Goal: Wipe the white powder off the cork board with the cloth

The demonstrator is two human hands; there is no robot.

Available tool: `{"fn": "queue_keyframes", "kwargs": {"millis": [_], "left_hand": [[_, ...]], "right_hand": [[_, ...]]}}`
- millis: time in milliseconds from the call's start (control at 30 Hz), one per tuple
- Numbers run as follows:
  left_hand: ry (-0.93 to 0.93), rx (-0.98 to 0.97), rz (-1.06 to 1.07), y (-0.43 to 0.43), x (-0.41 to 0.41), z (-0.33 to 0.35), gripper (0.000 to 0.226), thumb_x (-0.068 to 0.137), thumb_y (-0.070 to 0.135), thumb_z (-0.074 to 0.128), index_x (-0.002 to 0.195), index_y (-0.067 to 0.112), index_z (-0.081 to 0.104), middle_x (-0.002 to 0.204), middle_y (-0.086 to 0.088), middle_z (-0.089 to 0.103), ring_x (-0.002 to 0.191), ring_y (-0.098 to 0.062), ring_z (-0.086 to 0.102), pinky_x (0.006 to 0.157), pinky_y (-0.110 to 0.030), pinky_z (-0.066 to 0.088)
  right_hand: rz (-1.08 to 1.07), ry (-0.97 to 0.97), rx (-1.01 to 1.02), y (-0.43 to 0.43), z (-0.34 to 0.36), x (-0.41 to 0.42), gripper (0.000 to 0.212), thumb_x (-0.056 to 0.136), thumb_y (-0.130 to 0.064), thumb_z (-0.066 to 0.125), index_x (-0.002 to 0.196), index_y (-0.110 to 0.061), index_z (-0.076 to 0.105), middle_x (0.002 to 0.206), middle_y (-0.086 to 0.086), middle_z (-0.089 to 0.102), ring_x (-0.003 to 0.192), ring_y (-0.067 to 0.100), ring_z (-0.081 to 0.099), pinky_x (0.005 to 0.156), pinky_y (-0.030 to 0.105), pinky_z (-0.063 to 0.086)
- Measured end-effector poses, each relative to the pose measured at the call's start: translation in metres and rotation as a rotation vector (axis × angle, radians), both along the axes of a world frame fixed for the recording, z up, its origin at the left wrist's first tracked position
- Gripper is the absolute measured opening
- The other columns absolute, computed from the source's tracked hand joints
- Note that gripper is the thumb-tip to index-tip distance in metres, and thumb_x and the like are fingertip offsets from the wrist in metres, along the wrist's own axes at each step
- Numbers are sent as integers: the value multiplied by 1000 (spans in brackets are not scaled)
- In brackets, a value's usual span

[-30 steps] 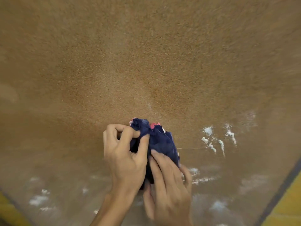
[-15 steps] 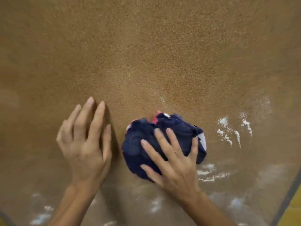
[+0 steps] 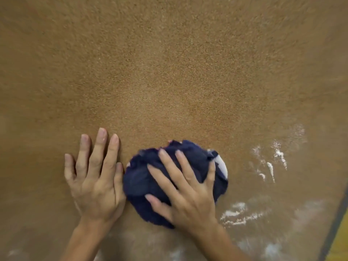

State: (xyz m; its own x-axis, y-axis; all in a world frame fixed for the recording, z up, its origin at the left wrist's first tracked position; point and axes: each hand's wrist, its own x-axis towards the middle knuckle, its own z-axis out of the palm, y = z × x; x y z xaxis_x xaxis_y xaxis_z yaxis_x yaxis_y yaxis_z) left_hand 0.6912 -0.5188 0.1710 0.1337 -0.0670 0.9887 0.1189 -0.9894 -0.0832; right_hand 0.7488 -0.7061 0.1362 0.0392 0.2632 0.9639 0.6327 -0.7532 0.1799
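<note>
A right hand (image 3: pixel 190 196) presses flat, fingers spread, on a bunched navy cloth (image 3: pixel 180 178) low on the cork board (image 3: pixel 169 72). The left hand (image 3: pixel 94 178) lies open at the cloth's 9 o'clock, touching it. White powder (image 3: pixel 271 166) streaks lie at its 3 o'clock.

Right hand (image 3: pixel 190 200) presses the navy cloth (image 3: pixel 190 153) on the cork board (image 3: pixel 169 72); left hand (image 3: pixel 94 181) lies flat beside.

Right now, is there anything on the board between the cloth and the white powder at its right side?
Nothing visible: only bare brown cork board separates the bunched navy cloth, under the right hand, from the white powder streaks.
</note>
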Motion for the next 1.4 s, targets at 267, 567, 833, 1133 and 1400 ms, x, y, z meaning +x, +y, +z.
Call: {"fn": "queue_keyframes", "kwargs": {"millis": [267,567,833,1133,1400], "left_hand": [[-17,2,-17,-1,-1,-1,52,111,30,33,162,25,28,172,11,15,159,-18,15,127,-46,7],[-41,11,16,-2,1,-2,55,108,35,35,161,20,34,170,5,20,159,-21,18,127,-48,10],[-104,-43,-47,-26,0,9,55,104,43,40,147,12,52,159,-3,45,152,-23,34,121,-51,20],[-59,-5,-234,-122,31,34,45,107,22,43,150,12,51,160,-1,43,153,-21,34,125,-52,18],[-11,-16,-93,-122,46,22,55,110,35,37,162,16,30,168,0,27,158,-27,21,128,-44,-1]], "right_hand": [[-157,217,455,-39,-15,10,58,108,-53,36,158,-25,34,172,-2,18,158,23,18,117,75,17],[-121,46,199,-65,11,27,61,102,-62,49,154,-29,43,164,3,34,155,19,28,121,67,19],[-4,108,355,-88,-3,28,40,111,-34,45,148,-17,48,157,7,42,154,25,30,126,52,12],[28,-8,133,-111,13,20,25,105,-17,53,127,-15,64,153,7,46,146,25,45,120,55,28],[-120,85,337,-154,30,56,62,89,-14,51,150,-22,50,160,9,42,152,23,35,117,70,25]]}}
